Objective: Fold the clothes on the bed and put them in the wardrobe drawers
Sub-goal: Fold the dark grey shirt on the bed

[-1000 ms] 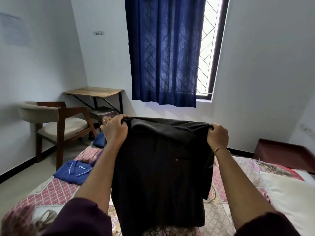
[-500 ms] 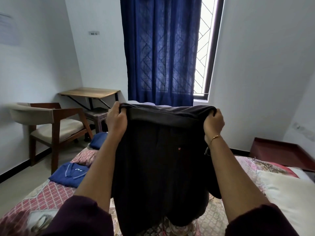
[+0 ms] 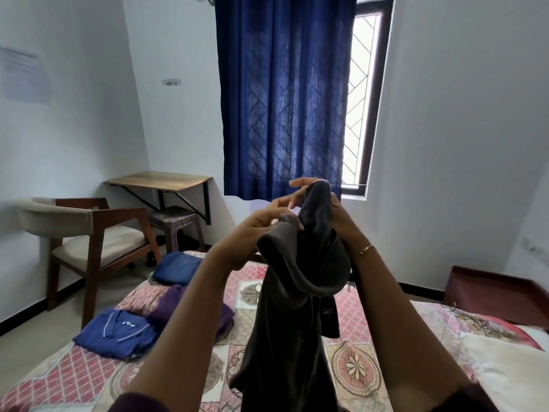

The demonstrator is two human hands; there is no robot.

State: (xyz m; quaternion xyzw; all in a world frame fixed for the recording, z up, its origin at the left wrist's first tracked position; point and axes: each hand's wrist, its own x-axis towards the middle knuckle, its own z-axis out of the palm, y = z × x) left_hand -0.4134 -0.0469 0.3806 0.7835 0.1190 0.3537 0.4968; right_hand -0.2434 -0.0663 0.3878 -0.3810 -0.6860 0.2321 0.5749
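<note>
A dark grey-black garment [image 3: 285, 322] hangs folded lengthwise in front of me above the bed [image 3: 353, 361]. Both top corners are brought together at chest height. My right hand [image 3: 335, 215] holds one top edge, with cloth draped over its fingers. My left hand [image 3: 258, 230] pinches the other top edge right beside it, with some fingers stretched toward the right hand. A folded blue shirt [image 3: 118, 334], a purple garment [image 3: 178, 307] and another folded blue piece [image 3: 178, 267] lie on the bed's left side.
A wooden armchair [image 3: 89, 233] stands left of the bed, with a wall-mounted desk [image 3: 160, 181] and a stool [image 3: 175, 221] behind it. A blue curtain [image 3: 282, 99] covers the window. A white pillow [image 3: 511, 373] lies at right, beside a dark red side table [image 3: 493, 289].
My hands have come together, folding the spread garment in half lengthwise. The camera has tilted down a little, showing more of the bed.
</note>
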